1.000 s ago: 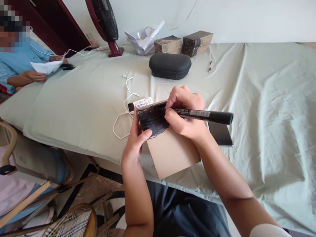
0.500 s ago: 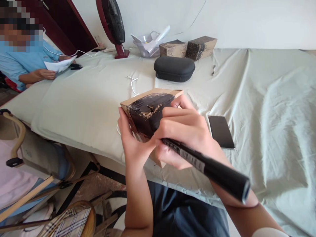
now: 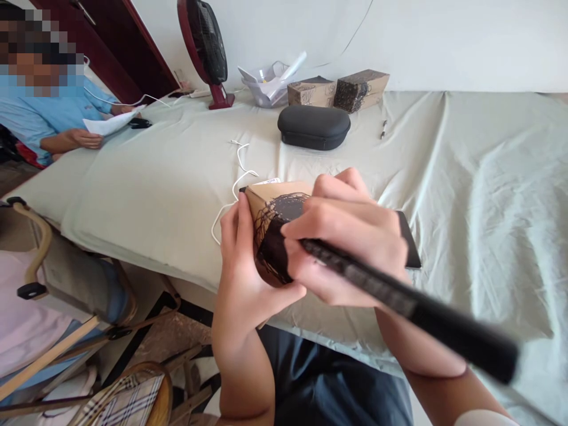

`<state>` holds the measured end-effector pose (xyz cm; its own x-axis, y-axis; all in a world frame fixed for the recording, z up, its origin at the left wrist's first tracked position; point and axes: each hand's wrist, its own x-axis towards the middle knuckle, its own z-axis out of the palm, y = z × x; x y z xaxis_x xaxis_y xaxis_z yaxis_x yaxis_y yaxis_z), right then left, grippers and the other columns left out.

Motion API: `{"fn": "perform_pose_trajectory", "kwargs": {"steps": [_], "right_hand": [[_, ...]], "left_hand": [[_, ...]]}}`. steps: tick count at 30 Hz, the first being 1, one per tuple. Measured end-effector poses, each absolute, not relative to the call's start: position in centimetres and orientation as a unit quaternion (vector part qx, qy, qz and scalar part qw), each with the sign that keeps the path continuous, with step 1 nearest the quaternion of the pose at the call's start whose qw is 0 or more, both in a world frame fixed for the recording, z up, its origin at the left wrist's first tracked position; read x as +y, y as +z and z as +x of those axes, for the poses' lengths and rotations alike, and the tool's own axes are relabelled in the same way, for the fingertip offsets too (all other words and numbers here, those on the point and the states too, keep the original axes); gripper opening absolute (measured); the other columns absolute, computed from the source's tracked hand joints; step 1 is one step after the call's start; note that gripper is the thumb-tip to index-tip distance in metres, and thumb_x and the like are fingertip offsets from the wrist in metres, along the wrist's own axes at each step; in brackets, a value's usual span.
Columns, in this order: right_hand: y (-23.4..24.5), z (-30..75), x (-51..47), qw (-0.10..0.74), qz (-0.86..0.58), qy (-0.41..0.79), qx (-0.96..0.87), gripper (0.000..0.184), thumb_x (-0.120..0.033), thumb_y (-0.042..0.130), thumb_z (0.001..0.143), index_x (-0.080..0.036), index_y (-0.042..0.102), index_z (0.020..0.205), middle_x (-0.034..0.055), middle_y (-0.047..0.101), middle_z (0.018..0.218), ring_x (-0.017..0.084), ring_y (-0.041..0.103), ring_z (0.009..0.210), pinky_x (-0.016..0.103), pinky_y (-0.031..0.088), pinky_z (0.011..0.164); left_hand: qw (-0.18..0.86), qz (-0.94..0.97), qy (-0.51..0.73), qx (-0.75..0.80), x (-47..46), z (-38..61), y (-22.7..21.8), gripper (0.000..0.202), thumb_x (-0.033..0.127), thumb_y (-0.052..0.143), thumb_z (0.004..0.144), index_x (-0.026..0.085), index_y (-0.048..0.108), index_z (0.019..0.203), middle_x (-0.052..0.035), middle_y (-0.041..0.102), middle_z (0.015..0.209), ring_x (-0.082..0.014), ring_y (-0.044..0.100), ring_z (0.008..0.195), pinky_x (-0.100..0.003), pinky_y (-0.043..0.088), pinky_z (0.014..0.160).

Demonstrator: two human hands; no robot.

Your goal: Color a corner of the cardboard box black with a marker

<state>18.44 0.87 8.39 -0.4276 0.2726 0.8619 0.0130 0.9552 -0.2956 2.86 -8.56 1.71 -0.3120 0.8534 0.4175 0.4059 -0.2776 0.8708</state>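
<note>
My left hand (image 3: 246, 260) is wrapped round the near left side of a small cardboard box (image 3: 271, 190). Thick black ink covers much of the box's facing side and edge, with looped scribbles around it. In my right hand (image 3: 350, 236) is a black marker pen (image 3: 399, 299), its thick end slanting down to the right toward me and slightly blurred. The pen's writing tip is hidden behind my right fingers, over the box. A dark phone (image 3: 409, 239) lies on the cloth just beyond my right hand, partly covered by it.
On the cloth-covered table (image 3: 501, 177) are a black case (image 3: 314, 127), two scribbled cardboard boxes (image 3: 361, 92), a pen (image 3: 383, 129), a white cable (image 3: 242, 157), a plastic basket (image 3: 261, 92) and a fan (image 3: 208, 53). A person in blue (image 3: 44, 115) holds paper at left, near a chair (image 3: 75, 260).
The box has turned in my left hand, so a differently scribbled side shows. My right hand has shifted right, and the marker's end has swung out to the lower right.
</note>
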Motion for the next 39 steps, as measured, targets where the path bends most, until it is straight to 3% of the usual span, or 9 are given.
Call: {"fn": "perform_pose_trajectory", "kwargs": {"steps": [3, 9, 14, 17, 25, 33, 39], "right_hand": [[8.5, 18.8, 1.7, 0.554, -0.11, 0.211, -0.798, 0.016, -0.012, 0.065, 0.086, -0.022, 0.057, 0.077, -0.0049, 0.057, 0.065, 0.013, 0.048, 0.061, 0.036, 0.037, 0.069], [8.3, 19.0, 3.0, 0.481, -0.164, 0.331, -0.795, 0.017, -0.019, 0.068, 0.088, -0.021, 0.058, 0.074, -0.0039, 0.061, 0.066, 0.011, 0.051, 0.06, 0.029, 0.04, 0.058], [7.7, 19.3, 4.2, 0.507, -0.187, 0.346, -0.767, 0.026, -0.018, 0.069, 0.084, -0.022, 0.051, 0.066, -0.0046, 0.05, 0.058, 0.011, 0.044, 0.056, 0.028, 0.036, 0.051], [7.5, 19.5, 4.7, 0.506, -0.178, 0.364, -0.761, 0.029, -0.018, 0.068, 0.084, -0.022, 0.048, 0.063, -0.0043, 0.045, 0.056, 0.011, 0.04, 0.053, 0.028, 0.034, 0.048], [7.7, 19.4, 4.2, 0.521, -0.18, 0.367, -0.749, 0.025, -0.021, 0.064, 0.088, -0.023, 0.049, 0.068, -0.0025, 0.049, 0.061, 0.013, 0.045, 0.057, 0.029, 0.038, 0.052], [6.7, 18.8, 4.8, 0.541, -0.1, 0.478, -0.684, 0.025, -0.007, 0.055, 0.078, -0.022, 0.042, 0.062, -0.0058, 0.035, 0.057, 0.009, 0.028, 0.054, 0.029, 0.025, 0.051], [7.0, 18.7, 3.8, 0.624, -0.088, 0.394, -0.669, 0.015, -0.013, 0.058, 0.075, -0.025, 0.052, 0.069, -0.0037, 0.054, 0.061, 0.015, 0.045, 0.053, 0.035, 0.036, 0.054]], "left_hand": [[0.143, 0.594, 0.538, 0.581, -8.5, 2.0, 1.5, 0.13, 0.045, 0.098, 0.062, 0.046, 0.028, 0.171, -0.0063, 0.032, 0.167, -0.0484, 0.035, 0.157, -0.065, 0.035, 0.131], [0.176, 0.596, 0.57, 0.537, -8.2, 1.2, 1.0, 0.127, 0.046, 0.095, 0.064, 0.043, 0.029, 0.172, -0.0081, 0.035, 0.165, -0.0466, 0.036, 0.158, -0.063, 0.034, 0.132], [0.216, 0.572, 0.612, 0.502, -7.8, 0.6, 0.6, 0.123, 0.04, 0.094, 0.063, 0.044, 0.034, 0.17, -0.006, 0.036, 0.171, -0.045, 0.031, 0.163, -0.062, 0.029, 0.134], [0.22, 0.577, 0.617, 0.488, -7.6, 0.0, 0.4, 0.126, 0.042, 0.095, 0.059, 0.042, 0.036, 0.17, -0.007, 0.042, 0.167, -0.0451, 0.036, 0.159, -0.063, 0.028, 0.133], [0.206, 0.576, 0.635, 0.472, -7.1, -0.4, 0.0, 0.12, 0.044, 0.093, 0.061, 0.04, 0.039, 0.169, -0.0084, 0.049, 0.16, -0.0449, 0.043, 0.155, -0.062, 0.034, 0.131], [0.216, 0.568, 0.644, 0.464, -6.9, -0.8, -0.1, 0.113, 0.04, 0.092, 0.063, 0.04, 0.045, 0.166, -0.0075, 0.053, 0.158, -0.043, 0.046, 0.154, -0.058, 0.039, 0.129], [0.267, 0.509, 0.663, 0.479, -6.6, -0.7, -0.7, 0.097, 0.048, 0.086, 0.074, 0.041, 0.049, 0.163, -0.0032, 0.053, 0.165, -0.0449, 0.041, 0.159, -0.059, 0.036, 0.132]]}}
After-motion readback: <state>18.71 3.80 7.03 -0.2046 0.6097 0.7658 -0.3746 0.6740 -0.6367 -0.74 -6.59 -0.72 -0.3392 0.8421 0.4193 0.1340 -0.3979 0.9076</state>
